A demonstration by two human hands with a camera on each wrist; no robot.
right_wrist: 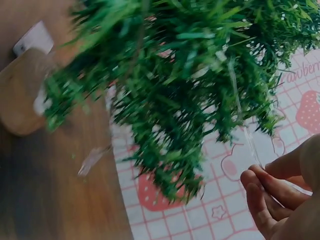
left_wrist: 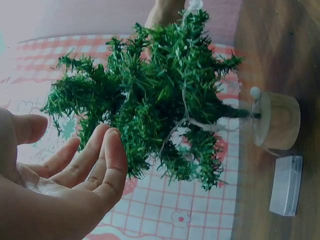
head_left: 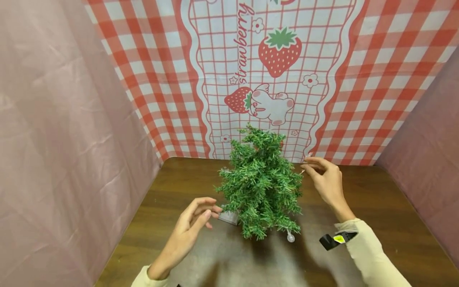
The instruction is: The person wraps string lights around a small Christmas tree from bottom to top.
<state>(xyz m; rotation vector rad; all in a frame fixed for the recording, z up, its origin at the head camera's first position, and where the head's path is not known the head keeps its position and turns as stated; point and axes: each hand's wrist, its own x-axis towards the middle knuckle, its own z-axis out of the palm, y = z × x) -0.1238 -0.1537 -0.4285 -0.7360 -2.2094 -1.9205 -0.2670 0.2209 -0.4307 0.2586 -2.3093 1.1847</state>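
A small artificial Christmas tree [head_left: 261, 183] stands between the two hands. To its right my right hand [head_left: 326, 181] pinches a thin clear string-light wire [right_wrist: 251, 145] between thumb and fingers; the wire runs into the branches. My left hand [head_left: 184, 227] is held at the lower left of the tree, fingers loosely bent, nothing in them. More wire [left_wrist: 185, 102] winds over the branches in the left wrist view. A clear bulb [head_left: 291, 238] hangs at the lower front right. The tree's round wooden base [left_wrist: 277, 120] shows in the left wrist view.
A whitish battery box [left_wrist: 286, 186] lies beside the base on the brown wooden table [head_left: 172, 183]. Behind stands a red-and-white checked strawberry cloth [head_left: 165, 71]. Pink curtains [head_left: 71, 119] hang at both sides. The right wrist wears a black strap [head_left: 327, 242].
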